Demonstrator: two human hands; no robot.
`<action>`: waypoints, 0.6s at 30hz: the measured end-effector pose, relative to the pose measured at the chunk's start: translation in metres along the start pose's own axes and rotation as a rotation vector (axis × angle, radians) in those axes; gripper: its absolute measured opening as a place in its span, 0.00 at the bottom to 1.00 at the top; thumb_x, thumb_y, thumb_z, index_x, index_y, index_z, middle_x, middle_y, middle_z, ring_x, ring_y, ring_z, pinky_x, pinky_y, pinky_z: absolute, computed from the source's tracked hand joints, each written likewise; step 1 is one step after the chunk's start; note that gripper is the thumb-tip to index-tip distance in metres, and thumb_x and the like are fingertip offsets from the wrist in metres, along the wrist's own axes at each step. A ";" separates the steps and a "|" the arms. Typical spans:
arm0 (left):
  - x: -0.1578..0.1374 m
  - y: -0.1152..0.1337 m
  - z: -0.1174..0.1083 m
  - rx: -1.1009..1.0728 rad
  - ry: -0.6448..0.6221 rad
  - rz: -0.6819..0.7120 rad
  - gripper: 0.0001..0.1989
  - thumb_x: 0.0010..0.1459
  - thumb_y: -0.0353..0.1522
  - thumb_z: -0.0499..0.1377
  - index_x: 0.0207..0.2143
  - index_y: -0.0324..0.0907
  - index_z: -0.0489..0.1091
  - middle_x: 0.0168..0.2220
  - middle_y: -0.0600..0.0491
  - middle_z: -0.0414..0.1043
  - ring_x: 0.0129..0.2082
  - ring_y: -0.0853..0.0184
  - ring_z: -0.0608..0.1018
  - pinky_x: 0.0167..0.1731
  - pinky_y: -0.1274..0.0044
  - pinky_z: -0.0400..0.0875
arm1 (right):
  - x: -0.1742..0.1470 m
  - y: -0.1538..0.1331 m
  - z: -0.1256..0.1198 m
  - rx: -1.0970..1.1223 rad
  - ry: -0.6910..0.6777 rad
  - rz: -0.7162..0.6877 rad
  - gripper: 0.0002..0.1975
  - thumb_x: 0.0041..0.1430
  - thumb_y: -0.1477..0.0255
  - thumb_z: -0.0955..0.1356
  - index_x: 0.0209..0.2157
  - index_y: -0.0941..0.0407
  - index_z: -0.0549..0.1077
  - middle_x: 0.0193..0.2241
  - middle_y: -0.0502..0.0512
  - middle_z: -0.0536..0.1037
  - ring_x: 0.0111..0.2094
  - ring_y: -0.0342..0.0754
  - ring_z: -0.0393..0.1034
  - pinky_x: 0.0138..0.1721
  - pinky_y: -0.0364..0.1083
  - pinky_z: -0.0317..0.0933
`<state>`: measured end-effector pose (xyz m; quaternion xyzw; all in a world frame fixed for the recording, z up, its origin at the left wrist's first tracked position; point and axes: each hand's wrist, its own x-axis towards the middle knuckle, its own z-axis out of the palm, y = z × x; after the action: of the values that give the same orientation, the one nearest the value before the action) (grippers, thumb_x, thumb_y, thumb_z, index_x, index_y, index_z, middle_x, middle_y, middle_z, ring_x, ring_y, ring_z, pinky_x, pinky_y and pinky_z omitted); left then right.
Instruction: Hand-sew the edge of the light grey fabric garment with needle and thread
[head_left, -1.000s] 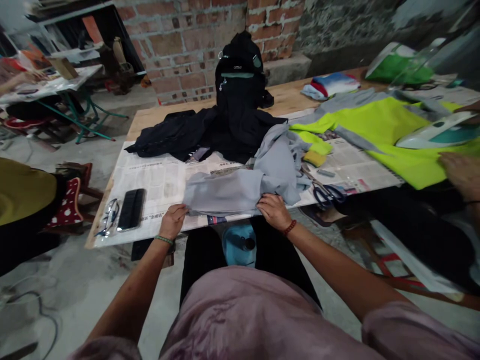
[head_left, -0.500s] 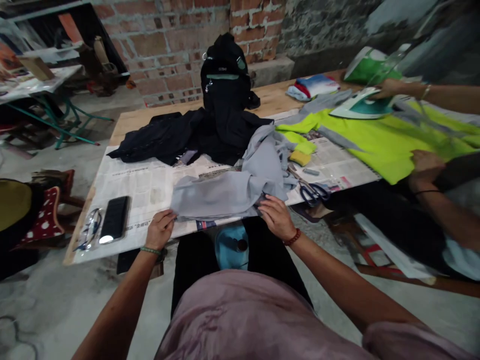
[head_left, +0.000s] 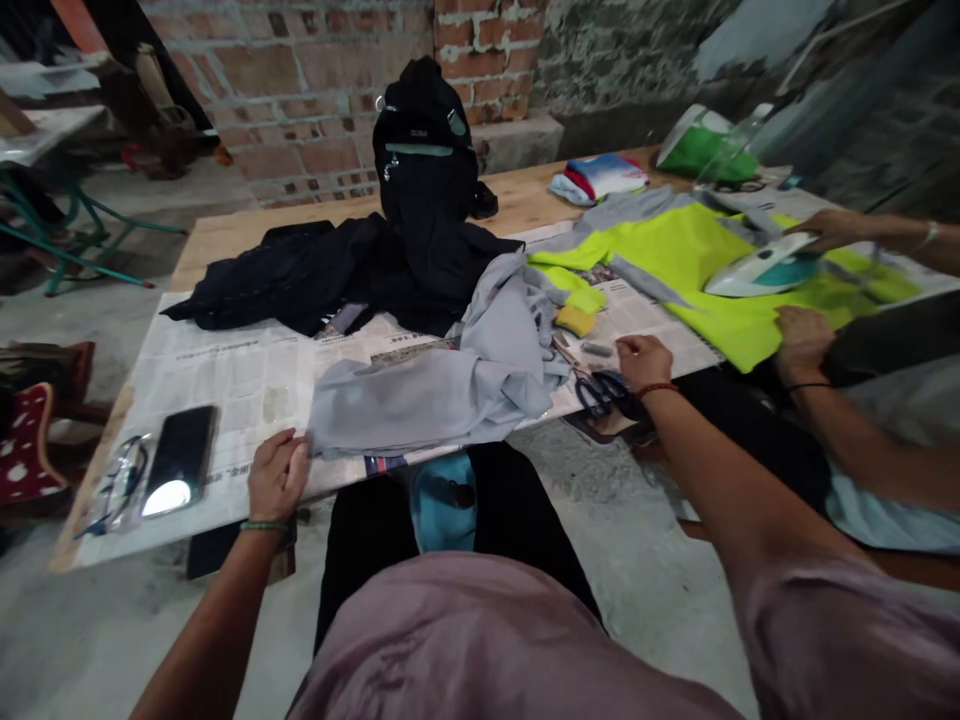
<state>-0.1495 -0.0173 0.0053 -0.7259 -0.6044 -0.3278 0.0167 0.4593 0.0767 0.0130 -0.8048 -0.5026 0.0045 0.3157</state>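
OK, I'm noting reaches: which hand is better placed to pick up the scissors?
Probably the right hand: it's just beside the scissors, while the left hand is at the left end of the gray cloth.

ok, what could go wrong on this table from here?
Scissors lie at the table's front edge near the right hand; a nudge might drop them. The co-worker's hand on the yellow garment is near the iron; if hot, it could burn. The grey cloth reaches the front edge and might slip.
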 end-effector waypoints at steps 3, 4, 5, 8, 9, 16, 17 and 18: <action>0.000 -0.002 0.001 0.028 -0.007 0.001 0.16 0.58 0.36 0.48 0.37 0.38 0.72 0.43 0.44 0.69 0.47 0.60 0.71 0.51 0.67 0.65 | 0.030 -0.013 0.008 -0.058 -0.007 -0.033 0.13 0.50 0.74 0.62 0.33 0.62 0.76 0.33 0.61 0.75 0.37 0.50 0.68 0.45 0.48 0.60; 0.000 -0.002 0.001 0.035 -0.011 -0.002 0.16 0.58 0.36 0.47 0.37 0.38 0.71 0.43 0.44 0.69 0.47 0.60 0.71 0.51 0.66 0.65 | 0.039 -0.018 0.011 -0.067 -0.028 -0.036 0.14 0.49 0.74 0.62 0.34 0.62 0.76 0.34 0.61 0.75 0.38 0.50 0.68 0.45 0.48 0.60; 0.001 -0.002 0.001 0.043 -0.016 -0.003 0.16 0.59 0.36 0.47 0.37 0.38 0.71 0.43 0.44 0.69 0.47 0.60 0.71 0.51 0.66 0.65 | 0.047 -0.023 0.016 -0.077 -0.072 -0.034 0.14 0.48 0.75 0.63 0.35 0.62 0.76 0.35 0.61 0.75 0.38 0.50 0.68 0.45 0.48 0.61; 0.002 -0.001 0.001 0.073 -0.028 -0.015 0.16 0.59 0.37 0.47 0.36 0.38 0.71 0.42 0.44 0.70 0.47 0.60 0.71 0.50 0.67 0.66 | 0.064 -0.034 0.028 -0.140 -0.277 0.005 0.17 0.44 0.74 0.66 0.38 0.62 0.76 0.36 0.60 0.75 0.37 0.50 0.69 0.43 0.48 0.62; 0.003 0.000 0.001 0.083 -0.032 -0.021 0.16 0.59 0.37 0.46 0.35 0.38 0.71 0.42 0.44 0.70 0.47 0.60 0.71 0.50 0.67 0.66 | 0.068 -0.035 0.030 -0.169 -0.330 0.016 0.18 0.43 0.74 0.67 0.39 0.62 0.76 0.37 0.59 0.75 0.38 0.51 0.69 0.43 0.48 0.62; 0.004 0.003 0.002 0.101 -0.012 -0.038 0.16 0.59 0.37 0.47 0.35 0.38 0.71 0.42 0.44 0.70 0.46 0.60 0.72 0.50 0.66 0.66 | 0.075 -0.018 0.017 -0.261 -0.345 0.010 0.19 0.46 0.74 0.66 0.43 0.59 0.75 0.43 0.60 0.73 0.41 0.51 0.68 0.44 0.46 0.61; 0.004 0.002 0.003 0.100 -0.008 -0.036 0.16 0.58 0.37 0.47 0.35 0.38 0.71 0.42 0.44 0.70 0.46 0.60 0.72 0.50 0.66 0.67 | 0.072 -0.013 0.013 -0.270 -0.350 -0.001 0.18 0.47 0.73 0.65 0.42 0.60 0.75 0.43 0.60 0.73 0.41 0.51 0.68 0.44 0.46 0.61; 0.004 0.001 0.003 0.099 -0.005 -0.032 0.16 0.58 0.37 0.47 0.35 0.38 0.71 0.42 0.44 0.70 0.46 0.60 0.72 0.50 0.66 0.67 | 0.068 -0.007 0.009 -0.275 -0.368 -0.015 0.17 0.49 0.71 0.65 0.41 0.60 0.76 0.42 0.60 0.73 0.40 0.50 0.68 0.44 0.46 0.61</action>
<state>-0.1470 -0.0130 0.0048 -0.7152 -0.6314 -0.2960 0.0457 0.4839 0.1382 0.0304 -0.8220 -0.5538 0.0804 0.1060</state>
